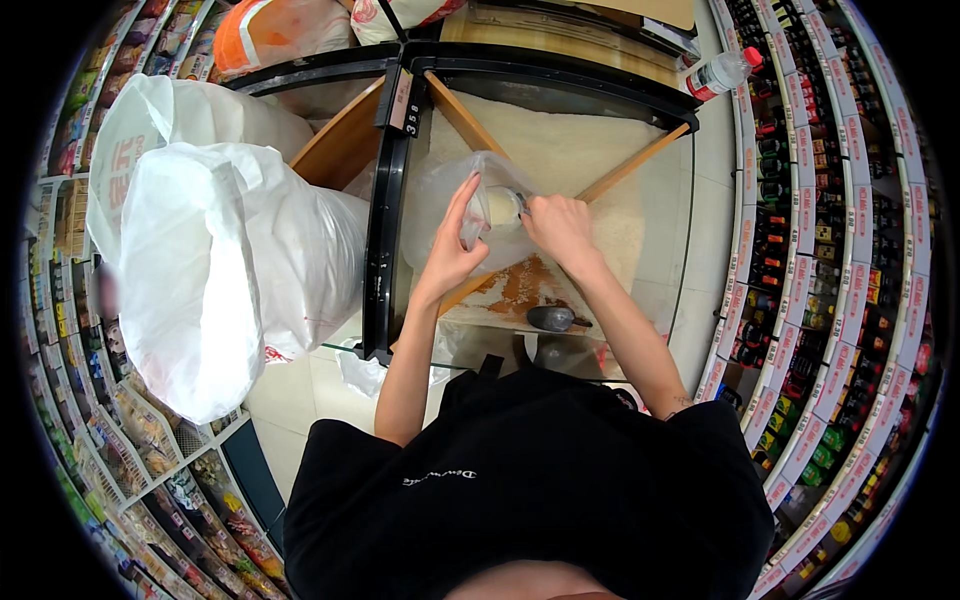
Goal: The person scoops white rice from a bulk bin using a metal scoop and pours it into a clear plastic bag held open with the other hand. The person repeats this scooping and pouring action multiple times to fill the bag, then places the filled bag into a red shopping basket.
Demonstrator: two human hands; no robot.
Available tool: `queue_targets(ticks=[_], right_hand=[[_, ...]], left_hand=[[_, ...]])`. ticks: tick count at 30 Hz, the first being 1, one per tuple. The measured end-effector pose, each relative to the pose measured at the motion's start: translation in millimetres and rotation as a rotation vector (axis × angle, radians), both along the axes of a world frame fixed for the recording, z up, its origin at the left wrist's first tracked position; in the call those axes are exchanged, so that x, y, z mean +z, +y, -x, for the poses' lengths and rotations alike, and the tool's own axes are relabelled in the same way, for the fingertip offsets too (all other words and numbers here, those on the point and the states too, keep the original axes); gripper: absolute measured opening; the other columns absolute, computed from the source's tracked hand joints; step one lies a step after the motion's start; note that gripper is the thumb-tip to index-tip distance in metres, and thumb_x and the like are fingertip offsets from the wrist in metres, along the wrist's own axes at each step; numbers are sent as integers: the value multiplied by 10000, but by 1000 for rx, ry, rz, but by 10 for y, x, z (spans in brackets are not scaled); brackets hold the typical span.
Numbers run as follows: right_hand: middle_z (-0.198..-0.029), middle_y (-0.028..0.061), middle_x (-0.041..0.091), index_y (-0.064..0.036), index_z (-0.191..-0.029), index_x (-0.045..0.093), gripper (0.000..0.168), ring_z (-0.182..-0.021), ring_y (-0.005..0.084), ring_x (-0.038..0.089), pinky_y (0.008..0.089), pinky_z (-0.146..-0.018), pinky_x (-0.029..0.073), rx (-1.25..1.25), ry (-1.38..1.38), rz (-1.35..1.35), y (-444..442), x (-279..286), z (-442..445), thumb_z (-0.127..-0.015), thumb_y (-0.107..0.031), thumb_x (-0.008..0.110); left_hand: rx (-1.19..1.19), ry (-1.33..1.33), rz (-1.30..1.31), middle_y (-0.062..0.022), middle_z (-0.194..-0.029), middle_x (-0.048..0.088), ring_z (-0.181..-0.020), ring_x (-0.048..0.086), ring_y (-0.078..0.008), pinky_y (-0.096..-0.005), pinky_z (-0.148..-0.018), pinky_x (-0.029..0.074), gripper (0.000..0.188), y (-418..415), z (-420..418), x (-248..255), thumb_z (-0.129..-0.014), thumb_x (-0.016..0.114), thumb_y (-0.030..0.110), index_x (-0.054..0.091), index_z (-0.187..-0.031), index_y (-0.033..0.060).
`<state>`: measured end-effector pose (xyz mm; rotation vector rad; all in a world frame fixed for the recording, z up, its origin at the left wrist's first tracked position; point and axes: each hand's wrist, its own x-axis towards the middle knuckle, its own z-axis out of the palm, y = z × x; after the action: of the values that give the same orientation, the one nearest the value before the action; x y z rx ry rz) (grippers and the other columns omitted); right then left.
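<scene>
A thin translucent plastic bag hangs open from my left hand, its rim between my thumb and raised fingers. My right hand grips the handle of a clear scoop, whose bowl is inside the bag's mouth and holds something pale. Both hands are above a glass-sided bin of white rice with crossed wooden dividers. A second, dark scoop rests near the bin's front, beside a patch of bare brown wood with scattered grains.
Large white sacks stand at the left, beside the bin's black frame. A red-capped plastic bottle is at the bin's far right corner. Shelves of bottles line the right, and racks of packaged food the left.
</scene>
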<state>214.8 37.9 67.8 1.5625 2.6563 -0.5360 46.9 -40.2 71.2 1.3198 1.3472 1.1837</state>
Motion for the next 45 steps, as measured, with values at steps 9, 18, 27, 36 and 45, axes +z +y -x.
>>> queue_targets(ticks=[9,18,27,36,45], right_hand=[[-684,112,646,-57,-798,662,145,-624,293,637,394,-577,493,-59,82,-131,51,-46,-167,-744,-191,663],[-687,130,652,-80,-825,666,164,-643,280,648,399,-570,498,-422,234,-106,382,190,-799,-789,-236,627],[-833,156,668,-73,-908,651,239,-790,336,650,431,-672,514,-369,-184,-44,1068,-677,-720,-836,-268,534],[-1153,177,608,-42,-1101,621,368,-1084,317,580,421,-881,466,-531,-208,502,1273,-1725,-242,-817,-232,486],[-1194,183,584,-41,-1140,607,436,-1112,339,557,430,-914,443,-672,-101,589,1270,-2062,-109,-849,-321,441]], left_hand=[[-36,-254,-3,-71,-1495,223,-955,454,-118,-236,-837,400,863,74,77,-45,-630,449,-91,255,-1449,102],[44,-190,101,-104,-1481,247,-1075,475,-186,-301,-912,407,836,74,213,-400,-645,473,-65,265,-1438,101],[270,557,54,-139,-1364,337,-1128,444,-256,-316,-847,438,744,-145,179,-133,-716,626,56,317,-1392,88],[133,469,345,-30,-595,529,-538,568,-214,-358,-533,460,502,-632,-185,-187,-767,642,131,505,-1250,130],[78,460,253,-64,-809,655,-648,624,-253,-341,-573,478,181,-634,-463,-370,-827,598,90,650,-994,137]])
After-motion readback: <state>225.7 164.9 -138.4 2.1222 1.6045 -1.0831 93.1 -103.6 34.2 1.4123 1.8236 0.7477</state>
